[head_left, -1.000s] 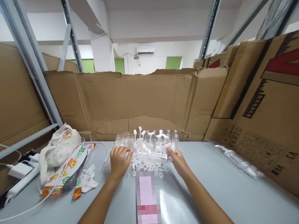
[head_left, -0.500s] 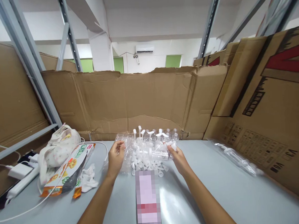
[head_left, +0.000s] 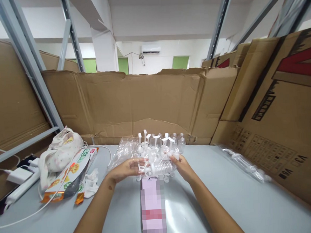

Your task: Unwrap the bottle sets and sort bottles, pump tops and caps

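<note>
My right hand (head_left: 183, 167) grips the right end of a clear ribbed plastic bottle (head_left: 162, 168), which lies sideways above the table. At the bottle's left end is a small white cap (head_left: 147, 171). My left hand (head_left: 128, 169) has its fingers closed around this end, partly hidden among other white parts. Behind and below the bottle is a pile of white plastic pieces (head_left: 145, 153), some with flat tops on thin stems. Several clear bottles (head_left: 181, 139) stand at the back right of the pile.
A phone (head_left: 153, 206) with a cable lies in front of the pile. Clear plastic wrap (head_left: 124, 150) is to its left. Further left are a snack packet (head_left: 74, 172), crumpled tissue (head_left: 91, 183), a cloth bag (head_left: 61, 150) and a power strip (head_left: 22, 186). Cardboard walls (head_left: 144, 103) enclose the table.
My left hand has moved right, from beside the plastic wrap to the bottle's left end. The bottle has come slightly lower and nearer in my right hand.
</note>
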A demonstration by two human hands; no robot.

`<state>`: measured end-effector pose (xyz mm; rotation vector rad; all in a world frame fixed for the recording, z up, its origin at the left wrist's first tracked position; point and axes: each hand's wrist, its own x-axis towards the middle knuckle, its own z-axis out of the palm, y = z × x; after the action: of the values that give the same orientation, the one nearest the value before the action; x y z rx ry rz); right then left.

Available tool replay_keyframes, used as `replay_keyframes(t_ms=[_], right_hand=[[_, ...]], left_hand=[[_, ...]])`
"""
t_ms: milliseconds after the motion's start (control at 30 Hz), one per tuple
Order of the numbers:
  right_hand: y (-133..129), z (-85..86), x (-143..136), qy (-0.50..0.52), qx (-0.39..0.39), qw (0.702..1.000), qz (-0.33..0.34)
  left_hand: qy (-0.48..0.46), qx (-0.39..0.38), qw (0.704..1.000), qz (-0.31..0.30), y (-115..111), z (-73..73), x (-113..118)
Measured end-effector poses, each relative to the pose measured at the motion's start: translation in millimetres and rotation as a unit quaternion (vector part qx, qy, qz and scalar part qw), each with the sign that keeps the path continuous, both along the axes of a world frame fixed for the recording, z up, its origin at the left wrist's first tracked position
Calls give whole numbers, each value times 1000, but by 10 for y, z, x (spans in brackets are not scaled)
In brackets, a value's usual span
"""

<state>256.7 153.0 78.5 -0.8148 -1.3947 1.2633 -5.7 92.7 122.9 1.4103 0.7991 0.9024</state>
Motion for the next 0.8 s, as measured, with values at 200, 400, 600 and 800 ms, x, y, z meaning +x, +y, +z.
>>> replay_keyframes(t_ms=[200,400,600,800], right_hand=[[-7,11,-24,7,3,1000,7],[38,46,51,126,-61,989,35],[77,59,109,141,-88,985,42],[97,86,172,171,-85,982,5]], left_hand=[[53,47,996,47,67,-46,38],[80,135,976,150,-122,307,-150],[127,211,939,241,-349,463,-461],[76,226,896,375,-373,292,-668]])
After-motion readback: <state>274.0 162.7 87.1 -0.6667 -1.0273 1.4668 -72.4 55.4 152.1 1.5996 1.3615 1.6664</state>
